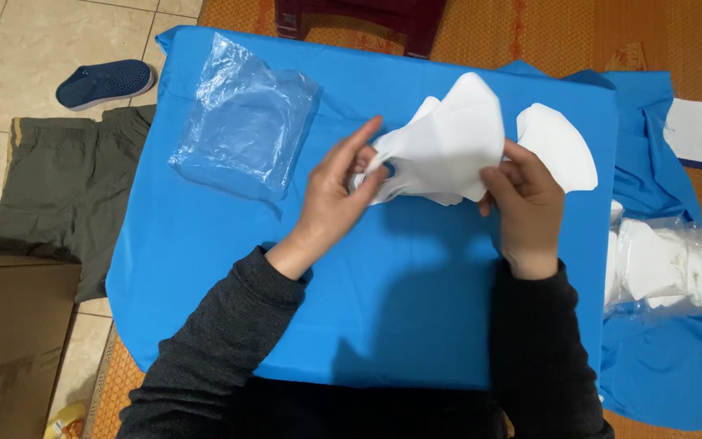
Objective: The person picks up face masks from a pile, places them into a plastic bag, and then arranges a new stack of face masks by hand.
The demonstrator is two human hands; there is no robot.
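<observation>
Both of my hands hold a small stack of white folded face masks (448,146) above a blue cloth-covered table (392,284). My left hand (335,191) grips the stack's left end, fingers spread upward. The right edge of the stack is pinched by my right hand (526,203). Another white mask (558,146) lies flat on the cloth just right of the held stack. An empty clear plastic bag (245,122) lies to the left of my left hand.
A clear bag filled with white masks (660,264) rests on crumpled blue cloth at the right. A dark red stool (359,16) stands beyond the table. Olive clothing (67,179), a blue shoe (103,81) and a cardboard box (10,341) lie at the left on the floor.
</observation>
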